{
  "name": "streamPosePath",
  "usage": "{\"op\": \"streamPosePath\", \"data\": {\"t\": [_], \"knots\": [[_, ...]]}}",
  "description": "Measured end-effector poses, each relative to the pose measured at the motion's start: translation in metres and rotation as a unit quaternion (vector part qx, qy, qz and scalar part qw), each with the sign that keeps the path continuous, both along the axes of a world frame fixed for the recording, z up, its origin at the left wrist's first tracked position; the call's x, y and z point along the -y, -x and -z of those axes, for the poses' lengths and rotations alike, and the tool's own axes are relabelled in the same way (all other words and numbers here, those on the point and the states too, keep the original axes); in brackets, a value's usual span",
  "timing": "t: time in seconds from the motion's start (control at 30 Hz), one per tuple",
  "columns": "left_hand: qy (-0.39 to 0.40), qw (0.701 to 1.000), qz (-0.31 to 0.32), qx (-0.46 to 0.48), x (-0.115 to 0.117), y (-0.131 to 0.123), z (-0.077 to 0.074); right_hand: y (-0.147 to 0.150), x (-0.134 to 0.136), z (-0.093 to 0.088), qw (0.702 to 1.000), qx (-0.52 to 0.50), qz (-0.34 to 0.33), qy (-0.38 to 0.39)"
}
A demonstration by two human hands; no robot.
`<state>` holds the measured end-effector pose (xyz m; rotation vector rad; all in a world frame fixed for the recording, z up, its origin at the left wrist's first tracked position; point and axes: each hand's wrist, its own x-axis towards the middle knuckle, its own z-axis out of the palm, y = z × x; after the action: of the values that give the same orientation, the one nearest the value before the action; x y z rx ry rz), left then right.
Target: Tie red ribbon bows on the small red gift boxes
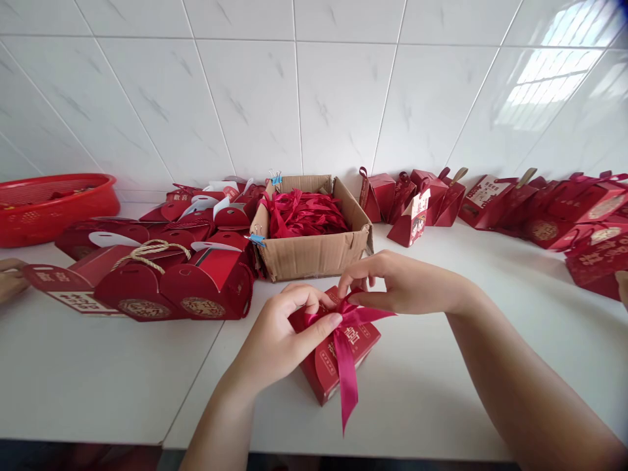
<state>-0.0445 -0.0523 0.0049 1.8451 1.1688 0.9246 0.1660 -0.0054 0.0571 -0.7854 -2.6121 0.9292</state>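
A red gift box (318, 376) with pale printed lettering lies on the white table in front of me. Around its top runs a magenta satin ribbon (347, 386), knotted or looped near the middle, one tail hanging over the front and another pointing right. My left hand (289, 333) pinches the ribbon between thumb and forefinger at the knot. From behind and to the right, my right hand (387, 281) has its bent fingers closed on the ribbon at the same spot. Its fingertips are partly hidden.
Behind the gift box stands a cardboard carton (314, 256) full of magenta ribbons. Several red boxes (206, 288) crowd the left, near a red plastic basket (59, 212). More red boxes (549, 209) line the tiled wall at right. Another person's hand (10, 278) shows at the left edge.
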Motion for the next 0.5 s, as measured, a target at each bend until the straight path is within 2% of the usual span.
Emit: {"op": "streamPosePath", "data": {"t": [0.1,0.27,0.5], "knots": [[0.014,0.999,-0.023,0.02,-0.001,-0.006,0.001,0.0,0.0,0.001,1.0,-0.002,0.009,-0.01],[-0.002,0.994,-0.089,0.065,-0.002,-0.015,0.012,0.0,-0.001,0.003,0.999,0.002,0.026,-0.031],[-0.015,0.995,-0.088,0.049,-0.002,-0.019,0.014,-0.002,-0.002,0.002,0.999,0.036,0.029,-0.019]]}}
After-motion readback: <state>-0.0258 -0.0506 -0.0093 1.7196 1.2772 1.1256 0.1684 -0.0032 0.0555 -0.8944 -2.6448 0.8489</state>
